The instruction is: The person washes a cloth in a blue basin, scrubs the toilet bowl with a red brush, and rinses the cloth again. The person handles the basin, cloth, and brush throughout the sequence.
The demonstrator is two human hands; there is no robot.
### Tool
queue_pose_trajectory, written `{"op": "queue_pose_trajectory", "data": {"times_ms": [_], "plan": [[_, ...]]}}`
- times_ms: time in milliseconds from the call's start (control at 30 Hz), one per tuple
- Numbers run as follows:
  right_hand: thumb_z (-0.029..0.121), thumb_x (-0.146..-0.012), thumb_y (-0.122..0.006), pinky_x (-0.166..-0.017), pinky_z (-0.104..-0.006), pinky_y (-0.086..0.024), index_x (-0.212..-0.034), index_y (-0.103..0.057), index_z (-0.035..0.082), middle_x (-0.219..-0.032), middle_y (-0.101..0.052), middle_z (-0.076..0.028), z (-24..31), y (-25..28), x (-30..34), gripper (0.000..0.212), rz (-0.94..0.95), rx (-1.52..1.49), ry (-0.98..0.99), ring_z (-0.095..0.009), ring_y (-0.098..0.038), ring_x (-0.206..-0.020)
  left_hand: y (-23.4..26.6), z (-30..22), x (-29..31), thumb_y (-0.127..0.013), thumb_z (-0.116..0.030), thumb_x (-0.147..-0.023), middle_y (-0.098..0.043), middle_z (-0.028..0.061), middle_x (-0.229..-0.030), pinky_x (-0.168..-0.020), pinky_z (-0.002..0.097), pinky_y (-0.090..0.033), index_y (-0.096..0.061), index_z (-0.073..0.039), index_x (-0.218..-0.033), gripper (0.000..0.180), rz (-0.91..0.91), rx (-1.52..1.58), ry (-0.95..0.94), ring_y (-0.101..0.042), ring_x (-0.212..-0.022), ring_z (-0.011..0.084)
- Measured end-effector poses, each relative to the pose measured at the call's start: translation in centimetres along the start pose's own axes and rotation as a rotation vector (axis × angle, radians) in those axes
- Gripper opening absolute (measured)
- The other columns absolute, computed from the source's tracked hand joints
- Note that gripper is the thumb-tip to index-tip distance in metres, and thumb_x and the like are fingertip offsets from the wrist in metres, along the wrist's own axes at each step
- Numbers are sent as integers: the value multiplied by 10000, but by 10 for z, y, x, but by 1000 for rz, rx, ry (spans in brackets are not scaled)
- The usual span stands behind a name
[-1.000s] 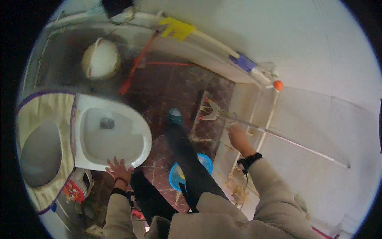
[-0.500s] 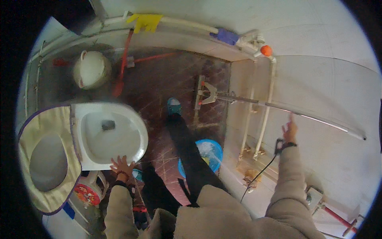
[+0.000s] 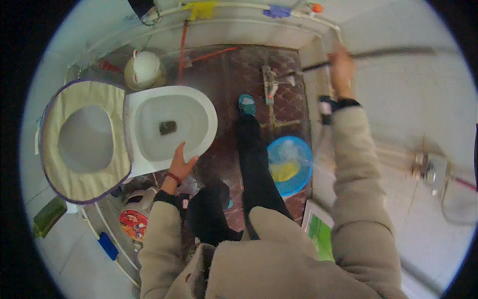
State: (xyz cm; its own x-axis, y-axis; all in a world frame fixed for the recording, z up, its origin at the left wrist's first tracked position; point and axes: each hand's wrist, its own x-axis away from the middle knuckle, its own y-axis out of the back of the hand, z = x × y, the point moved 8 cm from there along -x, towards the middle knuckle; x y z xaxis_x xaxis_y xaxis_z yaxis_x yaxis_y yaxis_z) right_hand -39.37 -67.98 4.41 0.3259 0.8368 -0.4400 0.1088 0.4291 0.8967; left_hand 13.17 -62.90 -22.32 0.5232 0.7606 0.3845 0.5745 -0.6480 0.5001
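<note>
My right hand [image 3: 341, 70] is closed round the long handle of a squeeze mop [image 3: 269, 84], whose head is down on the dark red tiles at the far right. Motion blurs the handle, which runs on rightward past my fist. On the other side my left hand [image 3: 180, 167], open with thumb and fingers apart, is over the near rim of the white toilet bowl [image 3: 211, 119] and holds nothing. Whether it touches the rim I cannot tell. The raised toilet seat wears a cream cover with purple edging [image 3: 52, 144].
Right of my leg, a blue basin [image 3: 308, 172] holds water and something yellow. Behind the toilet sits a whitish lidded bucket [image 3: 146, 67], near a red-handled tool [image 3: 183, 47]. Yellow gloves [image 3: 200, 9] and a purple glove [image 3: 277, 11] hang on the wall pipe. A red-topped stool [image 3: 133, 223] stands near left.
My right hand has reached forward and closed on the mop handle, which has swung farther from me. The left hand has shifted along the bowl's near rim. The whole view has shifted.
</note>
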Motion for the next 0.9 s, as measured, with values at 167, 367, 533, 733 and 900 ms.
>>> {"op": "queue_pose_trajectory", "data": {"times_ms": [167, 367, 533, 733, 900], "plan": [[160, -745, -545, -624, -436, -463, -725, -625, 79, -741, -598, -161, 212, -21, 71, 116, 110, -646, -48, -353, -581, -707, 128, -210, 70, -624, -349, -812, -201, 166, -1475, -1090, 455, -194, -184, -51, -1426, 812, -275, 410, -572, -205, -1364, 285], [204, -636, -747, -1003, -424, -330, -1285, -405, 126, -1254, -465, -166, 245, 18, 240, 737, 169, -1015, 156, -375, -416, -1176, 167, -312, 145, -448, -274, -916, -537, 82, -786, -881, 446, -364, -481, -80, -866, 203, -149, 955, -953, -511, -736, 205], [167, -757, -614, -773, -447, -440, -1178, -539, 130, -1064, -580, -117, -92, 64, 375, 429, 412, -154, -378, -308, -554, -946, 146, -268, 167, -357, -270, -956, -267, -16, -558, -818, 395, -364, -312, -142, -619, 363, -594, 807, -627, -327, -594, 132], [165, -804, -638, -986, -465, -358, -1319, -301, 47, -1366, -307, -268, -315, 99, 532, 627, 875, 326, -602, -399, -310, -1268, 116, -298, 175, -349, -279, -955, -283, -30, -524, -763, 368, -338, -316, -158, -595, 381, -628, 830, -667, -322, -557, 110], [58, -780, -615, -820, -450, -477, -1223, -404, 60, -1198, -465, -265, -335, 80, 541, 490, 813, 250, -574, -424, -539, -995, 97, -323, 176, -400, -308, -937, -253, -37, -522, -782, 383, -349, -288, -171, -586, 393, -742, 809, -617, -312, -574, 116]]}}
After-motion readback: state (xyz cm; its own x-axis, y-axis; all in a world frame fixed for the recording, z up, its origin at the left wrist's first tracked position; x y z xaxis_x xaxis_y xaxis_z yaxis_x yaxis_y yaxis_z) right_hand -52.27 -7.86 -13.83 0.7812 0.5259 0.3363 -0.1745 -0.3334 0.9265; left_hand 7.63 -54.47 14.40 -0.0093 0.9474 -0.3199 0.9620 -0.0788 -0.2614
